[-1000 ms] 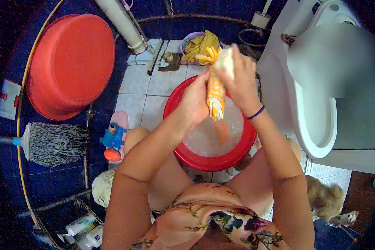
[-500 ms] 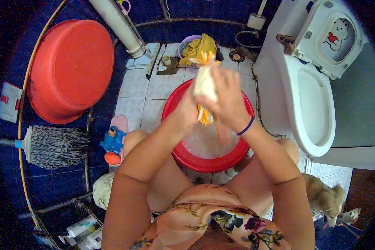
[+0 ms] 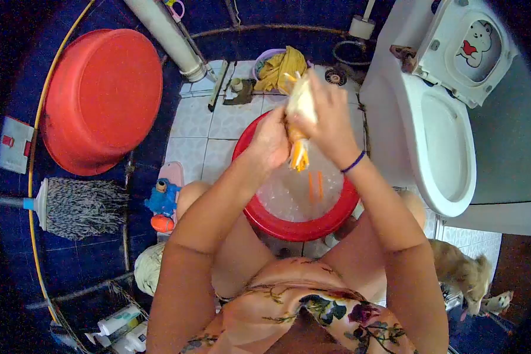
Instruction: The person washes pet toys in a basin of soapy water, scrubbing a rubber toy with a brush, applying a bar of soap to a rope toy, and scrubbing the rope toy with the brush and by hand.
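A cream fabric bundle [image 3: 302, 106] with orange and white fringed ends is held up between my hands, over a red basin [image 3: 348, 203] of cloudy, bubbly water. My left hand [image 3: 271, 137] is closed round the bundle's lower left side. From the right, my right hand [image 3: 331, 121] grips it, with the thumb across its front; some fingers are blurred. The lower fringe hangs down above the water. Two orange streaks [image 3: 316, 187] show in the basin; I cannot tell what they are.
A purple basin [image 3: 258, 66] with mustard cloth [image 3: 282, 69] stands beyond the red one. On the right are a toilet [image 3: 448, 153] and a dog [image 3: 463, 274]. A large red tub [image 3: 103, 100] and a mop [image 3: 82, 208] hang left, above blue and orange items [image 3: 162, 197].
The bundle has tilted and shifted slightly right, with its lower fringe more exposed. Both hands have moved with it and keep their hold.
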`<control>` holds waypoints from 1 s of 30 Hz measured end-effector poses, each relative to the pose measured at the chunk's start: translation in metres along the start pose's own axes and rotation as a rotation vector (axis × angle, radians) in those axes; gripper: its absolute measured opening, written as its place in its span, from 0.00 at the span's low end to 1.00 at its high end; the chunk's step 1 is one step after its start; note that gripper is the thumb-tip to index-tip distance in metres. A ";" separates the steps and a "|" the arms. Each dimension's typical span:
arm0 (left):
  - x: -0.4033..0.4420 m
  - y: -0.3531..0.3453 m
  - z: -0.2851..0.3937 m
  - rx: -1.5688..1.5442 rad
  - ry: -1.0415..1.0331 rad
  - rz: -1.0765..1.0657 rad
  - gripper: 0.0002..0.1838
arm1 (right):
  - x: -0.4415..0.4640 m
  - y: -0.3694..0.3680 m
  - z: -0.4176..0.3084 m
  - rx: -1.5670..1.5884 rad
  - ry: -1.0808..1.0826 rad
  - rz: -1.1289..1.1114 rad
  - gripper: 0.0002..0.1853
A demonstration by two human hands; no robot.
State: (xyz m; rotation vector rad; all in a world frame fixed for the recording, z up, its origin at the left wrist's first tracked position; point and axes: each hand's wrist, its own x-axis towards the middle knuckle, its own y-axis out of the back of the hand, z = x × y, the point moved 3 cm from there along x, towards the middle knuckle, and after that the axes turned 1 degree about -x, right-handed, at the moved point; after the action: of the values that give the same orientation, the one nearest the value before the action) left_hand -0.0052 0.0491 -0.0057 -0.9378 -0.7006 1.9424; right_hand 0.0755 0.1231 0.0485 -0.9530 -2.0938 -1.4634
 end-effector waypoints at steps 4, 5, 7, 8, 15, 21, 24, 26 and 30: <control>0.001 -0.006 0.001 -0.097 0.020 -0.075 0.18 | 0.000 0.008 0.007 0.026 -0.017 0.052 0.39; -0.008 -0.008 0.005 -0.011 -0.036 -0.064 0.18 | -0.001 0.014 -0.012 0.042 0.040 0.008 0.38; -0.020 -0.015 0.012 0.107 -0.038 -0.061 0.19 | -0.001 0.016 -0.027 0.056 0.188 -0.008 0.37; -0.025 -0.019 0.011 0.152 -0.059 -0.032 0.19 | -0.001 0.012 -0.019 0.036 0.117 0.012 0.38; 0.006 0.010 -0.010 0.113 -0.098 -0.101 0.19 | -0.007 0.004 -0.005 0.004 0.100 -0.052 0.38; -0.004 -0.002 -0.001 -0.025 0.166 -0.065 0.19 | -0.011 0.002 0.020 0.115 0.110 -0.050 0.36; 0.000 0.002 -0.008 0.054 -0.013 -0.119 0.19 | -0.006 0.000 0.029 0.151 -0.193 -0.086 0.38; -0.005 -0.006 0.007 0.014 -0.089 -0.195 0.20 | -0.012 0.004 0.005 0.117 -0.025 -0.013 0.40; -0.004 -0.007 0.019 0.038 -0.145 -0.211 0.21 | -0.009 0.008 -0.011 0.015 0.118 -0.089 0.41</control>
State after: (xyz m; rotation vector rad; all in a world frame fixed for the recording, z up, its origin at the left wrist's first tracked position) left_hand -0.0161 0.0470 0.0111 -0.6760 -0.8087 1.8413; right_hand 0.0869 0.1114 0.0514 -0.7580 -2.0820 -1.5068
